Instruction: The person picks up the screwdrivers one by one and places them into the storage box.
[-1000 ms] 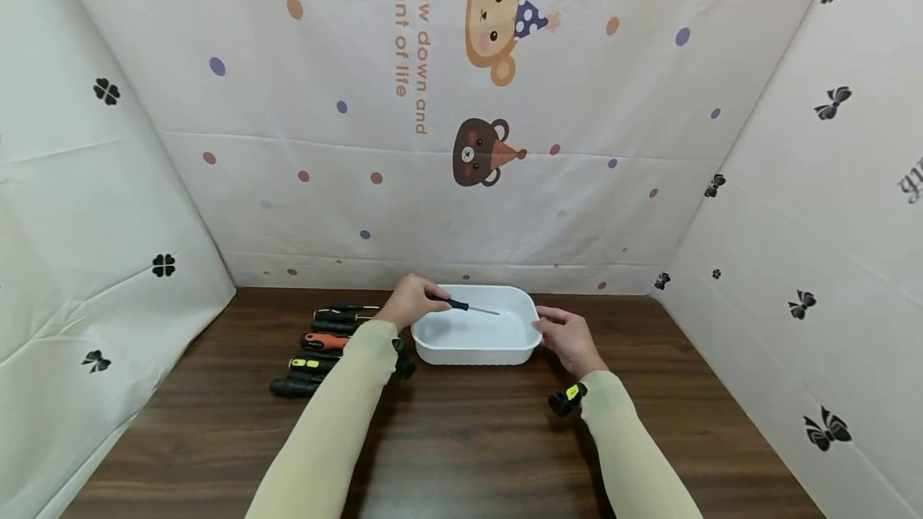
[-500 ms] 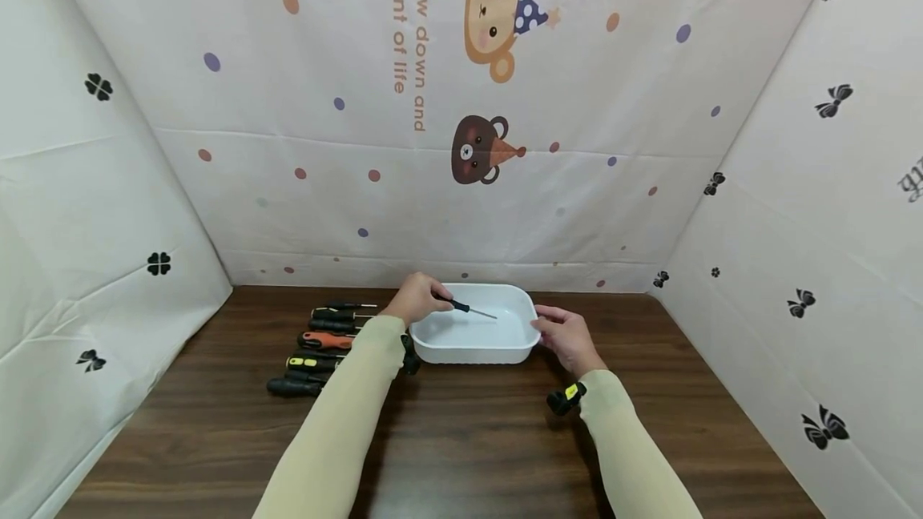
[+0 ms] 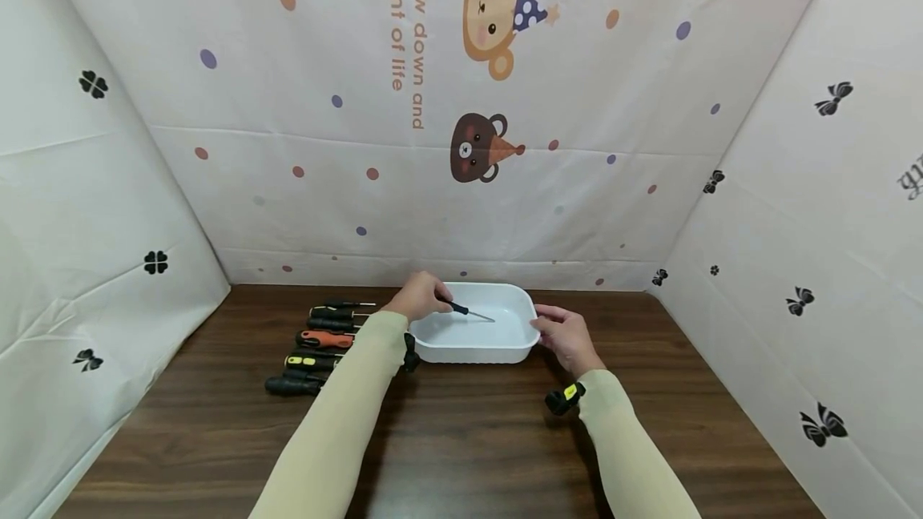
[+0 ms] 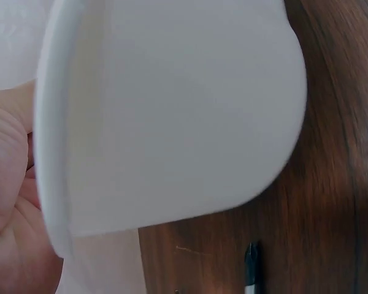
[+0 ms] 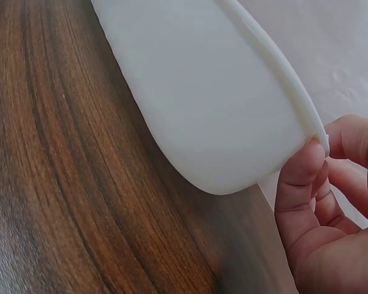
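On the white back cloth [image 3: 252, 94], up and to the left of the printed brown bear [image 3: 469, 148], tan lettering stands turned on its side, reading downward in two lines. The line nearer the bear says "slow down and" [image 3: 419, 38]; the one farther from it says "ment of life" [image 3: 397, 18], cut off by the head view's top edge. Far right of the bear, dark script letters [image 3: 912, 179] on the right-hand cloth [image 3: 764, 223] cannot be made out.
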`<state>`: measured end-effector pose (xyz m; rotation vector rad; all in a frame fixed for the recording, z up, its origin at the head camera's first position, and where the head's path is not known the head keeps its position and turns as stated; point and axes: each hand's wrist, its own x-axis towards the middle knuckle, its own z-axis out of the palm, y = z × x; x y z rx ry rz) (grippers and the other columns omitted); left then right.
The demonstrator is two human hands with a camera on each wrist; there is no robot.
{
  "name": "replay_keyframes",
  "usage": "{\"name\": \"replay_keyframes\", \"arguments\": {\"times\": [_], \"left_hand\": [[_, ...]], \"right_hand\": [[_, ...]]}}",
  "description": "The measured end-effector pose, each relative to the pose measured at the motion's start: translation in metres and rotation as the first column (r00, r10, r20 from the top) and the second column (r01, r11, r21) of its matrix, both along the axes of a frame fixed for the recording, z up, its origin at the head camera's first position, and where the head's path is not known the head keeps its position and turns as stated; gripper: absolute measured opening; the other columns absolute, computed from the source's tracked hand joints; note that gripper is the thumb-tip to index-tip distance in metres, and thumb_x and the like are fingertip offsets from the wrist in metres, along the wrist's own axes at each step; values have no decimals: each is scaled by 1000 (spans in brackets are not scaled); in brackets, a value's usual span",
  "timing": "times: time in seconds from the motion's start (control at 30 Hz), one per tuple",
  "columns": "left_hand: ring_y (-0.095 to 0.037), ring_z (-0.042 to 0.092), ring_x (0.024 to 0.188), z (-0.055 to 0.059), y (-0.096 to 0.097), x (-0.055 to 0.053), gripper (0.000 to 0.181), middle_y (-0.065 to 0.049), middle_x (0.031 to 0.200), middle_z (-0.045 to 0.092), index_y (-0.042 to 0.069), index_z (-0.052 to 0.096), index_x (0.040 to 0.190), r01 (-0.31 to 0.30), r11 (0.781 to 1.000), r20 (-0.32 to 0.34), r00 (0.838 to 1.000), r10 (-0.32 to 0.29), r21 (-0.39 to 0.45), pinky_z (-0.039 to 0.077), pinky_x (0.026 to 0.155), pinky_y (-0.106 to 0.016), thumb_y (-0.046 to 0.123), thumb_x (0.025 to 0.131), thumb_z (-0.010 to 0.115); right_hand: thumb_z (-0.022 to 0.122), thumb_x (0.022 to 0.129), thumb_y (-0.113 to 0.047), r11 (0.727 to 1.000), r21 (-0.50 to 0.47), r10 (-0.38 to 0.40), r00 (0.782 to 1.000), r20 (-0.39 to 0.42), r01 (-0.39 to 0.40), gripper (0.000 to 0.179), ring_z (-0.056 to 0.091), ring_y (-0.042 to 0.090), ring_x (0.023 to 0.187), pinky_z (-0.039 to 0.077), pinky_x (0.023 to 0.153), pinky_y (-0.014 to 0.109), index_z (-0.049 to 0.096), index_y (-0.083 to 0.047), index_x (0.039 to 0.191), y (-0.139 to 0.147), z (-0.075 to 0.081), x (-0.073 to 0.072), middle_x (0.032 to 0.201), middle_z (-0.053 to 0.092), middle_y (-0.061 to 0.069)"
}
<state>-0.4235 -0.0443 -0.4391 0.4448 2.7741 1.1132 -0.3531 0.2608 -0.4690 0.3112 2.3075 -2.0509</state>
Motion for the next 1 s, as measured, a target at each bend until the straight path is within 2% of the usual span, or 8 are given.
{"name": "replay_keyframes", "arguments": {"times": [0.17, 0.33, 0.47, 0.57, 0.77, 0.9, 1.0], "left_hand": [[-16, 63, 87, 3, 7, 0, 9, -1, 96, 74, 13, 83, 94, 66, 989, -46, 996, -73, -133, 54, 80, -32, 10, 85, 84], [-13, 62, 81, 3, 13, 0, 8, 1, 88, 75, 11, 82, 91, 128, 958, -86, 984, -155, -256, 53, 78, -30, 6, 84, 84], [-13, 61, 80, 3, 17, -1, 10, 1, 86, 73, 10, 81, 88, 144, 937, -98, 978, -183, -317, 53, 78, -30, 4, 82, 85], [-13, 61, 80, 2, 18, -3, 11, 1, 87, 73, 11, 81, 86, 142, 927, -118, 974, -193, -346, 54, 76, -29, 4, 81, 86], [-14, 60, 82, -2, 20, -4, 14, 2, 87, 71, 13, 80, 83, 120, 922, -143, 973, -183, -369, 55, 76, -31, 4, 77, 89], [-16, 59, 85, -3, 23, -3, 15, 3, 86, 69, 13, 80, 83, 94, 919, -132, 979, -155, -382, 54, 81, -34, 3, 77, 89], [-17, 58, 85, -6, 24, -2, 16, 3, 86, 69, 13, 79, 83, 82, 915, -126, 982, -143, -395, 55, 82, -35, 3, 76, 89]], "right_hand": [[70, 97, -13, 1000, 6, -2, 1000, 7, 2, 39, 65, 19, 82, 61, 74, 24, 66, -7, 136, 1, 0, 0, 133, 64, 18], [70, 97, -13, 1000, -3, -7, 1000, 2, 7, 39, 65, 18, 79, 60, 73, 25, 66, -5, 135, 1, -2, 0, 130, 65, 18], [70, 97, -11, 1000, -8, -7, 1000, -6, 7, 39, 64, 17, 78, 60, 71, 24, 66, -4, 135, 0, -2, -1, 125, 67, 16], [71, 95, -9, 1000, -24, -10, 1000, -16, 10, 41, 64, 14, 75, 59, 68, 22, 65, -2, 135, 0, -2, -1, 116, 70, 11], [72, 92, -2, 998, -65, -4, 999, -45, 1, 46, 64, 11, 68, 56, 63, 22, 62, 3, 137, -1, -2, -4, 99, 74, 5], [72, 92, -1, 998, -61, -4, 999, -46, 2, 44, 64, 11, 69, 58, 64, 24, 63, 3, 135, -1, -2, -4, 95, 73, 2], [71, 91, -1, 998, -56, -8, 999, -47, 6, 43, 65, 12, 70, 58, 64, 25, 64, 4, 134, -2, -3, -4, 101, 74, 10]]}}
